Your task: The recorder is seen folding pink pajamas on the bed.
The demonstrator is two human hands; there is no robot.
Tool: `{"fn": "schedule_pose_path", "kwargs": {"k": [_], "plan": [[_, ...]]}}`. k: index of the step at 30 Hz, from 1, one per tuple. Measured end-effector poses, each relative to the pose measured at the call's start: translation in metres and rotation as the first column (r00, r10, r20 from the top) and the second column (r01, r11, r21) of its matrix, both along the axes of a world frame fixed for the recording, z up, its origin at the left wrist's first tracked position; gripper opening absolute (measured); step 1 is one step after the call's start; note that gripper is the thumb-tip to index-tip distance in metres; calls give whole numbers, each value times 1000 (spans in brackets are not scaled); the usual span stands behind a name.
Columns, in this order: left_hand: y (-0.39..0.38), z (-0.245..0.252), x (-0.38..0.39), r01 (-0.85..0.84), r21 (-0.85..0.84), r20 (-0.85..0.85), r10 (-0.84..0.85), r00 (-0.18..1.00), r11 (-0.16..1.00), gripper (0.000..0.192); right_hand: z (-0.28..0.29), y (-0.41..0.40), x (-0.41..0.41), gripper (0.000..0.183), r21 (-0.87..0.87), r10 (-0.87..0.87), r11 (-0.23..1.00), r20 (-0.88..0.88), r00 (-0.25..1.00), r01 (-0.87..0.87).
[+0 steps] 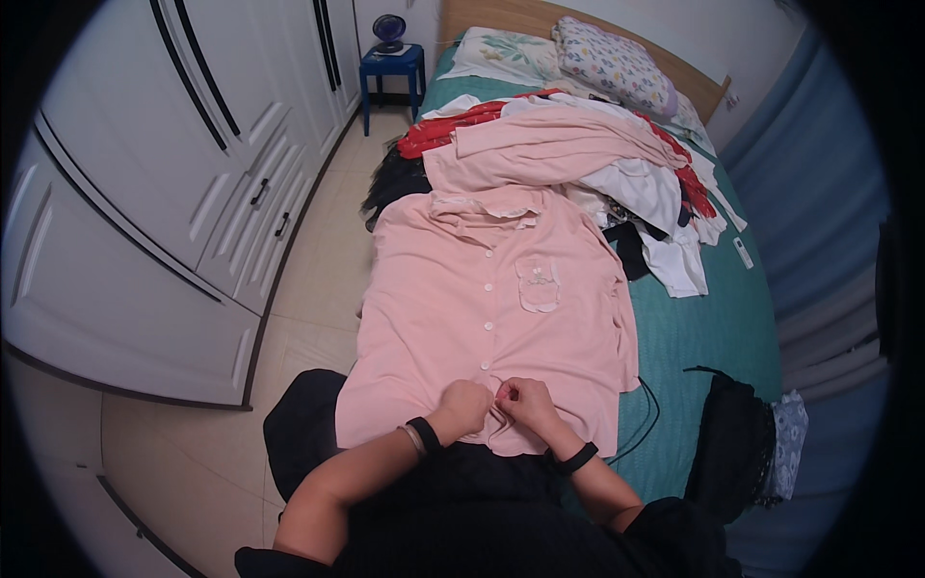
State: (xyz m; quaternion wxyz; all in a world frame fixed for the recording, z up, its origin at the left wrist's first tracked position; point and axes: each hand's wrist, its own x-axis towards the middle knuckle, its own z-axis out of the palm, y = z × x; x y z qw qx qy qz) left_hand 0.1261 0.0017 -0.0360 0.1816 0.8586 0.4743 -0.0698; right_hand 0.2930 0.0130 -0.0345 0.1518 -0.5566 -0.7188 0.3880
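Observation:
A pink button-front shirt lies spread out, front side up, with its collar towards the headboard. Several white buttons run down its front, and a small frilled pocket sits right of them. Near the hem, my left hand is closed on the front edge of the shirt. Beside it, almost touching, my right hand pinches the fabric at the same opening between thumb and fingers. The button or buttonhole between the fingertips is hidden.
Behind the shirt, a heap of pink, white, red and black clothes covers the bed. Pillows lie at the headboard. A white remote control and black folded clothing are at right. White wardrobe and blue stool stand left.

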Motion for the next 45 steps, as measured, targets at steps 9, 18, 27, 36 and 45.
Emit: {"fn": "schedule_pose_path", "kwargs": {"k": [9,18,27,36,45], "plan": [[9,5,-2,-181,-85,-19,180,984,980,13,-7,1,2,8,-128,-38,991,-81,996,28],[20,5,-44,-206,-739,324,606,727,642,14,9,-1,0,8,-147,-92,986,-120,989,74],[15,15,-45,-67,-895,351,788,506,442,14,32,-4,-12,11,-309,-230,941,-280,932,139],[8,11,-38,-190,-823,419,797,434,536,16,25,-5,-11,8,-338,-256,930,-320,912,143],[5,11,-33,-290,-775,412,797,441,561,16,18,-4,-11,7,-411,-323,900,-403,857,146]]}}
